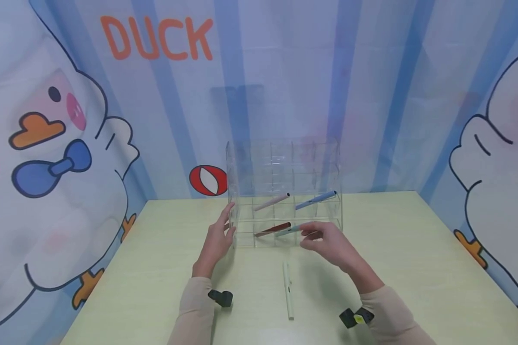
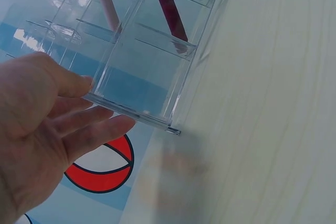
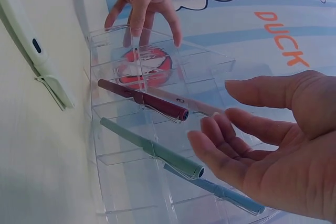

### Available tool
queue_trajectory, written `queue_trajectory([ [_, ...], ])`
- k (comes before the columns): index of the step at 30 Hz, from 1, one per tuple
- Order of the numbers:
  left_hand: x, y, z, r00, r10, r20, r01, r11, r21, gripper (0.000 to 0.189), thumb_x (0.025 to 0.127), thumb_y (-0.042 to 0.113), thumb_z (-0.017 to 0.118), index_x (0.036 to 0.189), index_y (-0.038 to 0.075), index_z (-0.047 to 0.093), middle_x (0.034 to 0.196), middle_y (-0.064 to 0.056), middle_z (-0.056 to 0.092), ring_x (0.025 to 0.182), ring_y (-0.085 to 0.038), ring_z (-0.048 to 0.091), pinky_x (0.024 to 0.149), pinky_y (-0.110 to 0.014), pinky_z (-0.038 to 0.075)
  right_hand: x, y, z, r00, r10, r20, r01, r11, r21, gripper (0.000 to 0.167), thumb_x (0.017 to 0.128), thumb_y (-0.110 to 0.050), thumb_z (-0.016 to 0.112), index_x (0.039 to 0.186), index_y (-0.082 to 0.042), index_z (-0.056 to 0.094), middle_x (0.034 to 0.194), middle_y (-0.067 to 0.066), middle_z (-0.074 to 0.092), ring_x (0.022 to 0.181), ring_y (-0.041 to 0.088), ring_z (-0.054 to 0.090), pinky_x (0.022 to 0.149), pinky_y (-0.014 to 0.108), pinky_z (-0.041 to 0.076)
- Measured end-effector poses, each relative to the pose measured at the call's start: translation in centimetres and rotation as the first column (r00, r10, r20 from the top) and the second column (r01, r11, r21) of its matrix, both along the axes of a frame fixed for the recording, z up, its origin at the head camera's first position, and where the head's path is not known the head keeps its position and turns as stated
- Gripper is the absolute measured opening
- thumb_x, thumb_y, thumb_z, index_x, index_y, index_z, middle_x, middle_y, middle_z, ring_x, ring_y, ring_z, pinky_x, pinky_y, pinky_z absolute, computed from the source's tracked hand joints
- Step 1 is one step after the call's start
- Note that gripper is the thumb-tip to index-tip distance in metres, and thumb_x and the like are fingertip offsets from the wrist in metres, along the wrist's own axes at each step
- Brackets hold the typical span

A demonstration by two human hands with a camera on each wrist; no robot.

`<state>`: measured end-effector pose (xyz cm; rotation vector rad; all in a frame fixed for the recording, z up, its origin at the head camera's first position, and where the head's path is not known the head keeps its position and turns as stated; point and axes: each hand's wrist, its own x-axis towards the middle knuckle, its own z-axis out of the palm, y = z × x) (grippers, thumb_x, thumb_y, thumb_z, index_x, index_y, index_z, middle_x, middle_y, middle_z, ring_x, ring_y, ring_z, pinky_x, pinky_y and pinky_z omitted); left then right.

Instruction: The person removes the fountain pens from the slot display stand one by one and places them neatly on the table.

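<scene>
A clear acrylic pen rack [image 1: 285, 173] with rows of compartments stands on the table. My left hand [image 1: 217, 239] is at its left side, fingers extended along the side wall and thumb tip at the edge in the left wrist view. My right hand [image 1: 328, 239] hovers by the lower right front, thumb and fingertips apart with nothing between them. Closest to it is a green pen [image 3: 152, 148], leaning in the lower row beside a dark red pen [image 3: 144, 100]. A pale pink pen [image 1: 272, 201] and a blue pen [image 1: 316, 200] lean in the row above.
A pale green pen [image 1: 288, 292] lies lengthwise on the light wooden table [image 1: 414, 268], in front of the rack and between my forearms. Behind the rack hangs a blue striped curtain [image 1: 280, 72] printed with ducks and a red ball.
</scene>
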<state>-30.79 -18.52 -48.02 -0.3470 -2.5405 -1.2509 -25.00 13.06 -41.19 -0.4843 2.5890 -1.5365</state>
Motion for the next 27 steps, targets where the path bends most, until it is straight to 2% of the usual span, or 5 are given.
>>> queue_trajectory([
  [8, 0.1, 0.0, -0.2, 1.000, 0.027, -0.003, -0.026, 1.000, 0.015, 0.074, 0.096, -0.005, 0.060, 0.158, 0.023, 0.030, 0.149, -0.022, 0.046, 0.122, -0.042, 0.058, 0.096, -0.055, 0.051, -0.7, 0.2, -0.2, 0.992, -0.039, -0.116, 0.034, 0.998, -0.044, 0.037, 0.094, -0.010, 0.068, 0.130, -0.002, 0.063, 0.114, 0.012, 0.067, 0.108, 0.028, 0.063, 0.085, 0.044, 0.057],
  [15, 0.0, 0.1, -0.2, 1.000, 0.019, -0.003, -0.019, 1.000, 0.000, 0.074, 0.096, -0.004, 0.061, 0.157, 0.023, 0.030, 0.150, -0.020, 0.046, 0.122, -0.041, 0.058, 0.097, -0.052, 0.052, -1.6, 0.8, -0.7, 0.972, -0.131, -0.197, 0.101, 0.983, -0.154, 0.032, 0.097, -0.013, 0.067, 0.126, -0.002, 0.065, 0.118, 0.016, 0.066, 0.108, 0.028, 0.064, 0.097, 0.050, 0.052],
  [17, 0.0, 0.1, -0.2, 1.000, 0.020, -0.005, -0.020, 1.000, 0.002, 0.074, 0.096, -0.005, 0.061, 0.157, 0.023, 0.030, 0.150, -0.020, 0.045, 0.122, -0.042, 0.058, 0.097, -0.053, 0.051, -1.9, 1.0, -0.9, 0.964, -0.153, -0.217, 0.113, 0.976, -0.189, 0.031, 0.096, -0.013, 0.068, 0.125, 0.000, 0.065, 0.117, 0.017, 0.067, 0.107, 0.029, 0.064, 0.096, 0.047, 0.053],
  [23, 0.0, 0.2, 0.0, 1.000, 0.020, 0.003, -0.020, 1.000, -0.002, 0.074, 0.096, -0.005, 0.061, 0.157, 0.023, 0.030, 0.151, -0.020, 0.045, 0.122, -0.042, 0.058, 0.097, -0.053, 0.051, -2.8, 1.3, -1.3, 0.943, -0.214, -0.254, 0.152, 0.959, -0.241, 0.030, 0.096, -0.012, 0.069, 0.122, 0.001, 0.066, 0.112, 0.018, 0.068, 0.102, 0.027, 0.066, 0.087, 0.022, 0.054],
  [27, 0.0, 0.3, 0.1, 1.000, 0.015, 0.006, -0.015, 1.000, -0.007, 0.074, 0.096, -0.004, 0.061, 0.157, 0.024, 0.029, 0.151, -0.020, 0.044, 0.123, -0.041, 0.058, 0.098, -0.051, 0.051, -3.1, 1.3, -1.7, 0.925, -0.255, -0.282, 0.184, 0.950, -0.253, 0.028, 0.095, -0.012, 0.069, 0.120, 0.002, 0.066, 0.112, 0.017, 0.068, 0.102, 0.027, 0.066, 0.087, 0.022, 0.053],
])
